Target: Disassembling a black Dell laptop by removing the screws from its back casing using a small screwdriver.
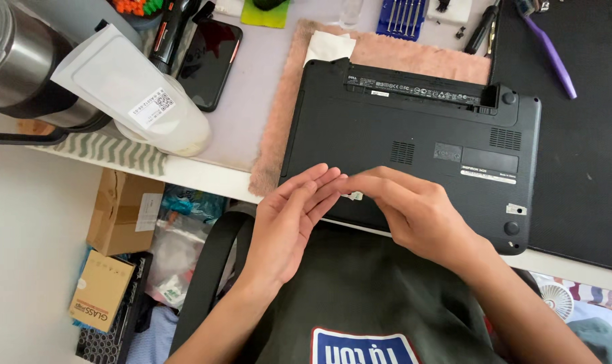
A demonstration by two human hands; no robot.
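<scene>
The person sits at a desk with a black laptop turned upside down on a pink cloth, its bottom cover facing up and its near edge hanging a little over the desk edge. Both hands meet at the middle of this near edge. The right hand is curled, its thumb and first fingers pinched on a small pale piece — it may be a little tab or a sticker, but it is too small to tell. The left hand is open and nearly flat, holding nothing; its fingertips touch the fingers of the right hand just beside the small piece. Judging from this, the step in hand seems to be the handling of this small piece right at the laptop's near edge, with the cover itself in place. The next move probably calls for a fine and steady pinch, because the piece is small and could slip down into the person's lap. On the far side of the desk lie a blue set of screwdriver bits, a black screwdriver and a purple toothbrush on a black mat. To the far left stand a black phone, a white bottle lying tilted, and a steel flask.
</scene>
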